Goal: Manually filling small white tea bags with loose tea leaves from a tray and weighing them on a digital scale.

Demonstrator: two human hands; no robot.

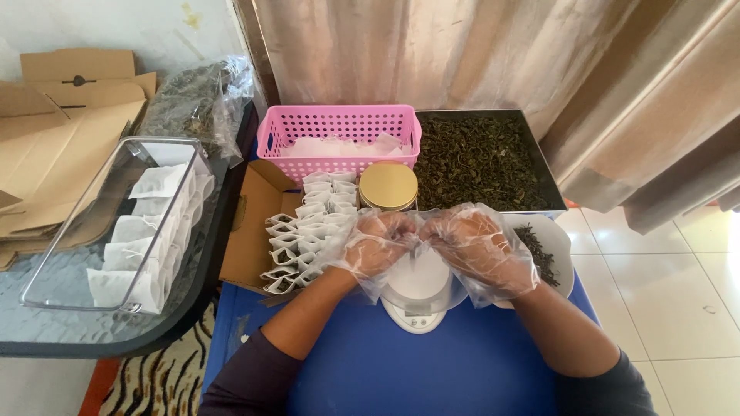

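White scale [417, 296] just beneath both gloved grips

A pink basket [339, 127] holding white sheets stands at the far edge of the blue table [432, 370], with a dark tray of dried leaves [482, 162] just beside it on the right. A gold-lidded tin [388, 186] sits in front of the basket. At the table's left edge, a cardboard box [250, 231] carries rows of filled sachets [304, 239]. On the adjoining glass table [62, 323] lie a clear container [116, 223] of sachets, flat cardboard [54, 131] and a plastic bag of leaves [196, 100].
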